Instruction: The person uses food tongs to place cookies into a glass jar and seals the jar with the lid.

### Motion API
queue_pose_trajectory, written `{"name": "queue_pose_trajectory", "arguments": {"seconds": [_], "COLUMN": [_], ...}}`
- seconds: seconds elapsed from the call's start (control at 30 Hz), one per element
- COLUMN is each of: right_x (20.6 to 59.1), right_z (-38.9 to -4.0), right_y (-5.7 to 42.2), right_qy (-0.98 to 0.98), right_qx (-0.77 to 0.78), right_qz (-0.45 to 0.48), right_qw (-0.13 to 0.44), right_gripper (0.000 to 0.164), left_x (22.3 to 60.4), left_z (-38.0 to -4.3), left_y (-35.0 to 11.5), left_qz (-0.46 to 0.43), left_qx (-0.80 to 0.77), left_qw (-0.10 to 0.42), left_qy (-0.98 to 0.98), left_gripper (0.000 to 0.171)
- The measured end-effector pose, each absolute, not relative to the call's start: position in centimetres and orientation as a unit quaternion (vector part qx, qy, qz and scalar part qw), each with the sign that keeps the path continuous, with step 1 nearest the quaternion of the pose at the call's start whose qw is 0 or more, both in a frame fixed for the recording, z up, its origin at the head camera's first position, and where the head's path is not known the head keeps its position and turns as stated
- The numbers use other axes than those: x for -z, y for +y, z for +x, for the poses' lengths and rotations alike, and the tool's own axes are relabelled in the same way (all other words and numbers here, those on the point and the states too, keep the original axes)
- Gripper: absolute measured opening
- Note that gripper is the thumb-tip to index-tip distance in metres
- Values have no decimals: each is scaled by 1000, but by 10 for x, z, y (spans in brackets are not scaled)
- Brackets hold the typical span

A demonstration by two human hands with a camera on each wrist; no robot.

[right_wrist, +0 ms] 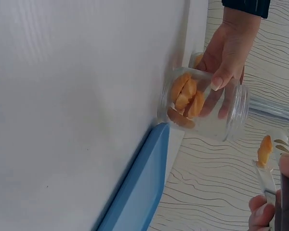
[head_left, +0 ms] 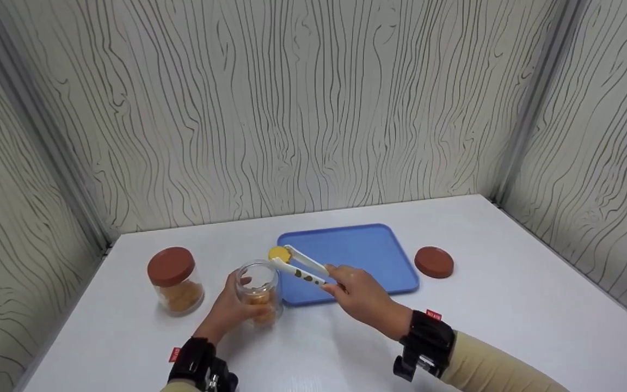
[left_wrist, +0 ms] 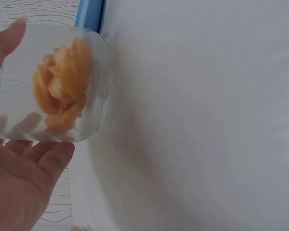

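My left hand (head_left: pixel 231 309) holds an uncapped clear jar (head_left: pixel 259 288) upright around its side. Ridged orange cookies (right_wrist: pixel 185 94) lie heaped at the jar's bottom, as the right wrist view also shows. White tongs (head_left: pixel 298 272) with a dark green pattern are gripped in my right hand (head_left: pixel 366 296). Between their tips they pinch one yellow-orange cookie (head_left: pixel 279 253), just above and to the right of the jar's mouth. In the left wrist view, the thumb (left_wrist: pixel 9 41) and fingers lie on opposite sides of the jar.
Behind the jar and to its right lies a blue tray (head_left: pixel 351 256). A loose red-brown lid (head_left: pixel 434 262) rests right of the tray. On the left stands a second jar (head_left: pixel 180 295) of cookies with its red-brown lid (head_left: pixel 171 265) on. Wood-patterned panels (head_left: pixel 302 109) enclose the white table (head_left: pixel 346 348).
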State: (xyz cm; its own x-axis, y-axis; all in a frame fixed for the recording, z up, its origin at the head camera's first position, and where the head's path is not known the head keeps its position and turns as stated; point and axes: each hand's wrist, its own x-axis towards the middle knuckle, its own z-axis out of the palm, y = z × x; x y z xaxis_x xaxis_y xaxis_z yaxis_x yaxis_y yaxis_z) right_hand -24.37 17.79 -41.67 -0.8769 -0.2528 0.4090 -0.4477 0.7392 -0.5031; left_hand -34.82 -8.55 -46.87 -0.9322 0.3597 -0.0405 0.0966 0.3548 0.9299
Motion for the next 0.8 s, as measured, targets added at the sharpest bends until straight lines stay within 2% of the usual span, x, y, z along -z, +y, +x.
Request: {"name": "queue_pose_trajectory", "arguments": {"seconds": [0.43, 0.8], "right_x": [423, 424], "right_z": [-247, -255], "right_y": [159, 148], "right_qy": [-916, -915], "right_qx": [-311, -318], "right_qz": [208, 201], "right_qw": [147, 144], "right_gripper": [46, 47], "left_x": [469, 468], "left_z": [-347, -348], "left_y": [-85, -84], "left_qz": [136, 139], "left_qx": [-547, -553], "left_qw": [110, 115], "left_qy": [819, 814], "left_gripper": [103, 107]}}
